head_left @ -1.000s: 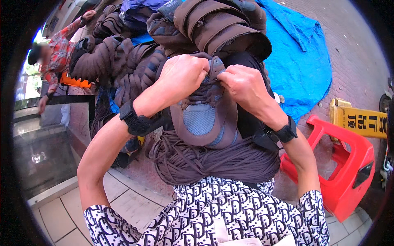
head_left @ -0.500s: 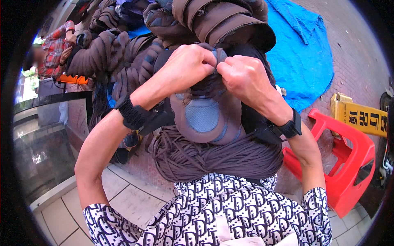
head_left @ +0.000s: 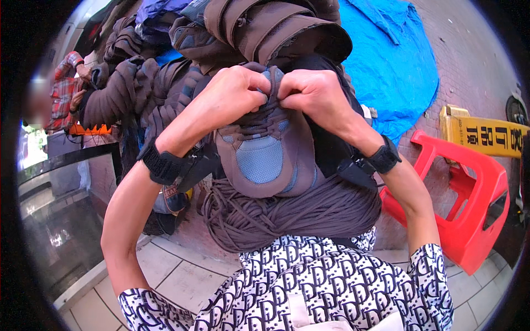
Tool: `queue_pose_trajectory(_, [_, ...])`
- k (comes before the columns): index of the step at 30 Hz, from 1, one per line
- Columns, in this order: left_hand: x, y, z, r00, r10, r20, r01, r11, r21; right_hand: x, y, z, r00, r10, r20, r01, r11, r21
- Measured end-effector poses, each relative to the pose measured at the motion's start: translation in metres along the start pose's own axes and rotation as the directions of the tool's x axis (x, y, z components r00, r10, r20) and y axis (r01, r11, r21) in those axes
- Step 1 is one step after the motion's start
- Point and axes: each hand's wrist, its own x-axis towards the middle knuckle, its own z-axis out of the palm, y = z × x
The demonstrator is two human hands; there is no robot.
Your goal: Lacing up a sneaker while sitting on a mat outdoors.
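Note:
A brown shoe upper [head_left: 262, 160] with a light blue mesh toe lies over my lap, its toe towards me. Dark laces cross its tongue. My left hand [head_left: 232, 94] pinches the upper at the left of the lacing opening, near the blue tongue. On the opposite edge my right hand [head_left: 317, 96] pinches with thumb and bent forefinger. Whether a lace end is between the fingers of either hand is hidden. A thick bundle of brown shoelaces [head_left: 292, 212] lies across my lap, touching the toe.
Brown shoe uppers [head_left: 276, 27] are stacked beyond my hands, with more piles [head_left: 118, 91] to the left. A blue tarp [head_left: 386, 71] covers ground at the right. Nearer stand a red plastic stool [head_left: 469, 193] and a yellow sign [head_left: 486, 132]. A person in a plaid shirt [head_left: 66, 96] works at far left.
My view has shifted slightly. Both hands have drawn up the lacing a little, and the crossed laces and tongue now show more. The grip at the upper's opening continues.

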Motion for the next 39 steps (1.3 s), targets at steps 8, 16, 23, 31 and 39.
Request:
queue_pose_trajectory(8, [0.006, 0.003, -0.001, 0.998, 0.036, 0.048, -0.036, 0.999, 0.001, -0.003, 0.003, 0.001, 0.999, 0.017, -0.038, -0.015, 0.998, 0.057])
queue_pose_trajectory(16, [-0.002, 0.005, -0.005, 0.999, 0.026, 0.035, -0.029, 0.996, 0.080, -0.003, 0.003, -0.017, 0.908, 0.384, 0.167, -0.419, 0.816, 0.398])
queue_pose_trajectory(23, [-0.003, 0.005, -0.008, 0.997, -0.041, 0.065, 0.036, 0.996, 0.082, -0.003, -0.018, -0.033, 0.959, 0.278, -0.054, -0.261, 0.941, 0.213])
queue_pose_trajectory(31, [-0.004, 0.004, -0.009, 0.995, -0.071, 0.070, 0.071, 0.997, 0.005, -0.023, -0.125, -0.046, 0.867, -0.490, 0.096, -0.011, 0.173, 0.985])
queue_pose_trajectory(39, [-0.003, 0.002, -0.006, 0.998, 0.058, 0.007, -0.058, 0.996, 0.073, -0.030, -0.146, -0.044, 0.866, -0.489, -0.102, 0.207, 0.165, 0.964])
